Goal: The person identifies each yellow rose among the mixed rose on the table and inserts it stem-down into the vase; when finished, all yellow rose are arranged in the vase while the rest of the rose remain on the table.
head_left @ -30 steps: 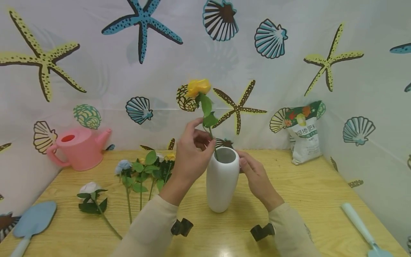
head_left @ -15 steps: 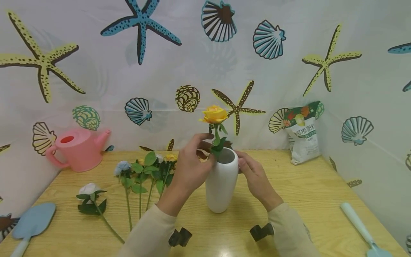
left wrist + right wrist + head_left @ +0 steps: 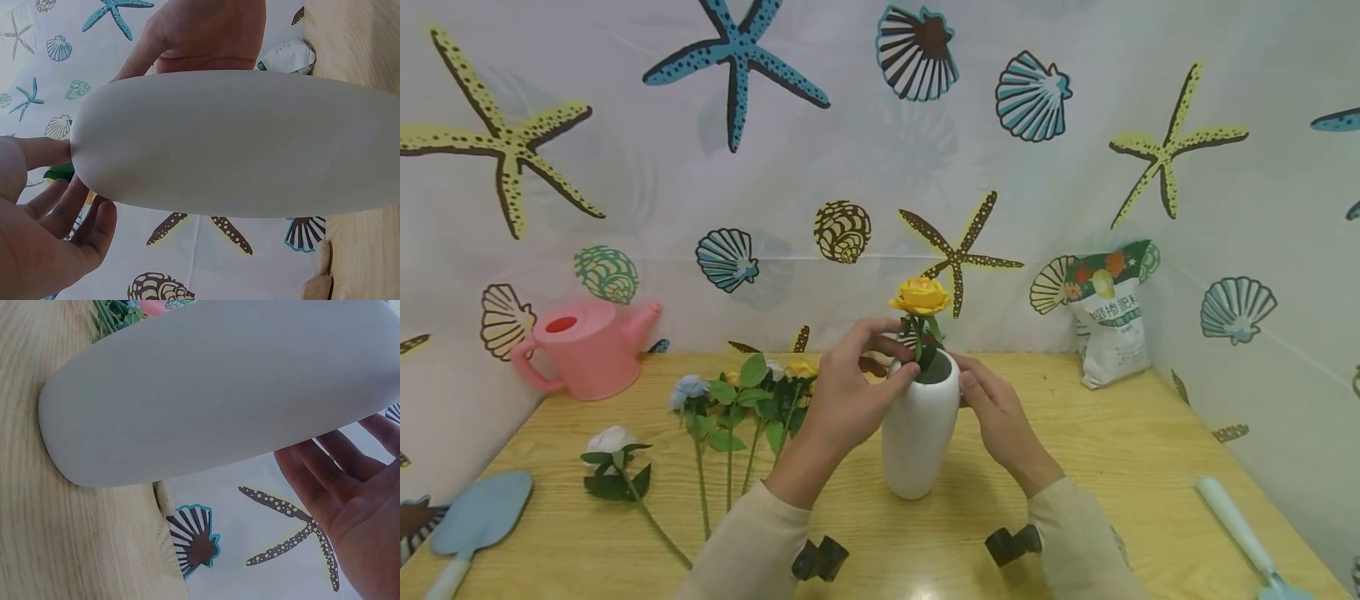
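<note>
The yellow flower (image 3: 921,297) and left hand (image 3: 850,392) crowd the mouth of the white vase (image 3: 917,442), and the lying flowers (image 3: 730,408) obstruct its left. Rightward, a hand could pass between the right hand (image 3: 1006,421) and pale-handled tool (image 3: 1236,521).

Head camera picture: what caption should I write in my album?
Left fingers by a yellow rose in a white vase, right fingers against its side.
</note>
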### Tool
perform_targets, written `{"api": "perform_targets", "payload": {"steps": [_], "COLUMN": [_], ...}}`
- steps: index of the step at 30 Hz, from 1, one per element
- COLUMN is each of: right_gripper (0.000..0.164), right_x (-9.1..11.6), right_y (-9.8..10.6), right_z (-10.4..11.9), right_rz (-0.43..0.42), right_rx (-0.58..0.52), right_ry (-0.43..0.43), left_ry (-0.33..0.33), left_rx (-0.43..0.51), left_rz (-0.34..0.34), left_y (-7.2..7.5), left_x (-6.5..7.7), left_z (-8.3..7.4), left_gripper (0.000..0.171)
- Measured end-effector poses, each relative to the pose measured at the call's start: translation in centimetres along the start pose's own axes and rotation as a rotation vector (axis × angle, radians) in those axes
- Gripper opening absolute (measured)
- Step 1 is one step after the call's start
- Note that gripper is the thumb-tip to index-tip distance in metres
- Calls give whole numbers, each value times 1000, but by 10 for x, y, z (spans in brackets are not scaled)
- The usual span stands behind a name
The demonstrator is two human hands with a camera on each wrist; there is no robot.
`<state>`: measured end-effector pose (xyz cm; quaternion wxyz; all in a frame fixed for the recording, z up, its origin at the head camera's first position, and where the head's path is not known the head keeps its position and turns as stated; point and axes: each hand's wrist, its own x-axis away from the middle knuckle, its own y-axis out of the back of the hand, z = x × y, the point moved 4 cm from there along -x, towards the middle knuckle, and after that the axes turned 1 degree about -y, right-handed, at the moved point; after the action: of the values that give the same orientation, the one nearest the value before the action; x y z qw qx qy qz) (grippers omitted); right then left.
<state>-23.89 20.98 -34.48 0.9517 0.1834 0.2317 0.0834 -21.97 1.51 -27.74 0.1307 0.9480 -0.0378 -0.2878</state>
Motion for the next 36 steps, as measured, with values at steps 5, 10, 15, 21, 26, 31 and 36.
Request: {"api": "perform_targets", "payload": {"steps": [5,10,15,21,26,31,36], "right_gripper": [43,44,43,43,44,43,43], "right_x": [0,0,0,1,2,3,2], "right_y": [0,-2,-3,-3,-3,-2,-4], "right_z": [0,0,0,0,2,2,1], "right_rz": [-5,-5,-3,-11,-10,-19,-23], "right_rx": [8,17,15,12,10,24,32], "right_ry": [2,-12,-17,-9,-15,-16,-12], "left_ry": [22,77,193,391,544,633,668], "left_rx": [11,-11,-39,-86,-235,-285,-295], "left_rz": [-33,-105,-182,-173,-100,-26,31], "left_y": [8,27,60,105,133,144,148], "left_x": [3,9,23,46,66,81,87], "left_z": [5,19,44,77,104,123,135], "left_gripper": [41,38,33,33,42,49,52]}}
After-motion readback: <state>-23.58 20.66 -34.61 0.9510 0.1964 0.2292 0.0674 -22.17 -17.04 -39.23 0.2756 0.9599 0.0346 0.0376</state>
